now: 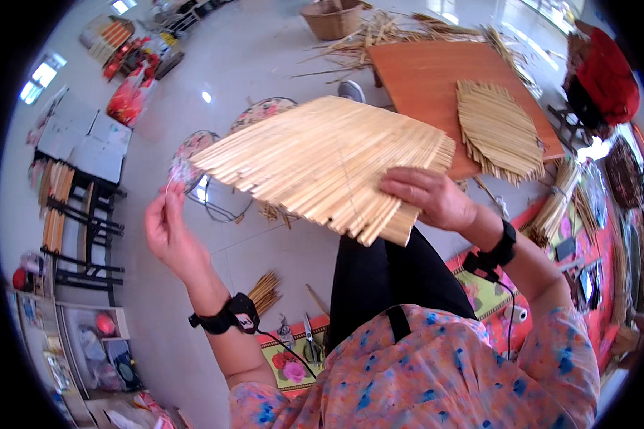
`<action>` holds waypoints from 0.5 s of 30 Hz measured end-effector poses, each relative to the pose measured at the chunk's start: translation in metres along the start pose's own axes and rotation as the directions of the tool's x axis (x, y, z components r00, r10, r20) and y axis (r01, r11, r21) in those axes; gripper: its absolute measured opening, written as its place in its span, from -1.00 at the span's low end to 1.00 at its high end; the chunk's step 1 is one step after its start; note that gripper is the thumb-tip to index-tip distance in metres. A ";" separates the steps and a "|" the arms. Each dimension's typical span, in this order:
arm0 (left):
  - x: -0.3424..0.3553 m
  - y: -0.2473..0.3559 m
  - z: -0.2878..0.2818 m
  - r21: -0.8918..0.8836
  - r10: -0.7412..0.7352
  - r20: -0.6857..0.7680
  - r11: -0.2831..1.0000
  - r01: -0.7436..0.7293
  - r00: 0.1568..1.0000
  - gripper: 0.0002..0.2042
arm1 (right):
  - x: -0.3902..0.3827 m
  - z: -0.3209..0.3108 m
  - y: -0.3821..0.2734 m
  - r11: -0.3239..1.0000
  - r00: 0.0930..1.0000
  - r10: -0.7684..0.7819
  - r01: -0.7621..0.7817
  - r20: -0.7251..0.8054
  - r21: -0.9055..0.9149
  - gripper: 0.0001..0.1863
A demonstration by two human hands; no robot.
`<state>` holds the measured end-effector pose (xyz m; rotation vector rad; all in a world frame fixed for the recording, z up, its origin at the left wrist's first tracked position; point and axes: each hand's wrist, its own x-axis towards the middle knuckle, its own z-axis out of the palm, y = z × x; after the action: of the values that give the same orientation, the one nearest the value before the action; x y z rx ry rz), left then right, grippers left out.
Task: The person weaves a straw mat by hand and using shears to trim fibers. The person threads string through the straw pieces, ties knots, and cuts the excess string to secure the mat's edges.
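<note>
My right hand (429, 196) is closed on a woven panel of pale straw strips (308, 150), held tilted over my lap, fingers on top near its right side. Fine thread lines cross the strips. My left hand (166, 229) is pinched around a thin pale thread (175, 181) just beyond the panel's left tip. Another leaf-shaped straw panel (499, 129) lies on the wooden table (415, 71) to the right. Scissors (311, 347) and a small bundle of short straws (265, 292) are below, beside my legs.
A person in red (607, 75) sits at the upper right. A basket (330, 25) and loose straw (408, 28) lie ahead. Round floral stools (261, 107) are behind the panel, folded trestles (82, 236) along the left, straw bundles (551, 200) on the right.
</note>
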<state>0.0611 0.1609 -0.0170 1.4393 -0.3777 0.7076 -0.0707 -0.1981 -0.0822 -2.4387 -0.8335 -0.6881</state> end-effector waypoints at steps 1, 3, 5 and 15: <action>0.010 0.002 0.001 -0.017 -0.017 0.040 1.000 0.017 0.999 -0.92 | -0.005 0.008 -0.001 1.000 1.000 -0.024 0.024 -0.005 -0.013 -0.49; 0.031 0.006 0.006 -0.033 -0.031 0.065 0.999 0.033 0.997 -0.92 | -0.015 0.020 -0.004 0.999 0.999 -0.042 0.042 0.007 -0.032 -0.48; 0.054 0.012 0.013 -0.098 -0.142 0.140 0.983 0.156 0.980 -0.91 | -0.019 0.026 -0.009 0.997 0.999 -0.031 0.032 0.021 -0.064 -0.48; 0.191 0.131 -0.061 0.293 0.590 -0.454 0.807 -0.513 0.668 -0.82 | -0.013 0.035 -0.008 0.996 0.997 -0.071 0.071 -0.016 -0.048 -0.50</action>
<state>0.1089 0.2581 0.1968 1.1829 -0.3350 1.6256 -0.0743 -0.1785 -0.1149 -2.4512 -0.9107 -0.7622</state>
